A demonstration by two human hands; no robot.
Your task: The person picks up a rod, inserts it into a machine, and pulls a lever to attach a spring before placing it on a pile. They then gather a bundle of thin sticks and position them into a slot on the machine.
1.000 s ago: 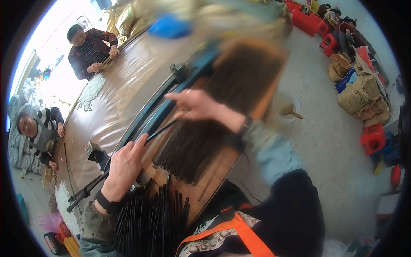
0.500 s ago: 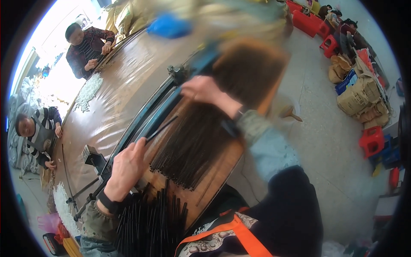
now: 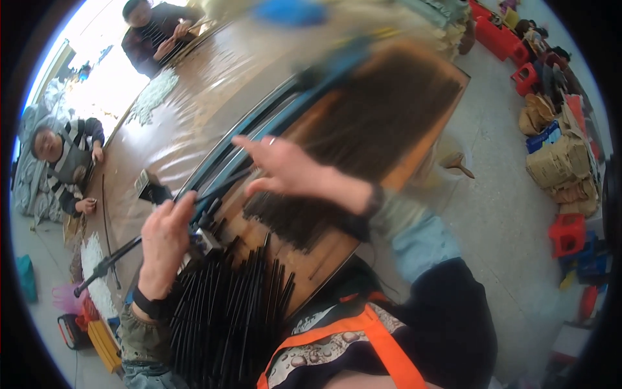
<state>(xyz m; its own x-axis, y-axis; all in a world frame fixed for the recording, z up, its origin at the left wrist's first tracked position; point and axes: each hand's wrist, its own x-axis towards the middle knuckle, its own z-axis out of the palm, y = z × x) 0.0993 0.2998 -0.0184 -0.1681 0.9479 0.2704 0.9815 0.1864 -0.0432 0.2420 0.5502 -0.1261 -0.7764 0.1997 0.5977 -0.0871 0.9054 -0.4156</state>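
My left hand (image 3: 167, 236) is closed around a thin black rod (image 3: 223, 185), which slants up to the right over a long blue metal rail fixture (image 3: 241, 150). Beside the rod's far end is my right hand (image 3: 285, 170), its fingers stretched out and apart and slightly smeared by motion. Whether it touches the rod I cannot tell. Below my hands lies a loose bundle of black rods (image 3: 227, 311). A wide layer of dark, ridged strips (image 3: 382, 117) covers much of the wooden board (image 3: 324, 262) right of the rail.
Across the plastic-covered table two people, one person (image 3: 155, 35) and another person (image 3: 68, 159), work beside heaps of small white pieces (image 3: 154, 96). A blurred blue object (image 3: 289, 11) lies at the back. Brown sacks (image 3: 560, 168) and a red stool (image 3: 567, 235) stand on the right floor.
My right hand has come away from the upper rail toward my left hand, its fingers spreading. My left hand keeps the rod. The whole view has shifted a little.
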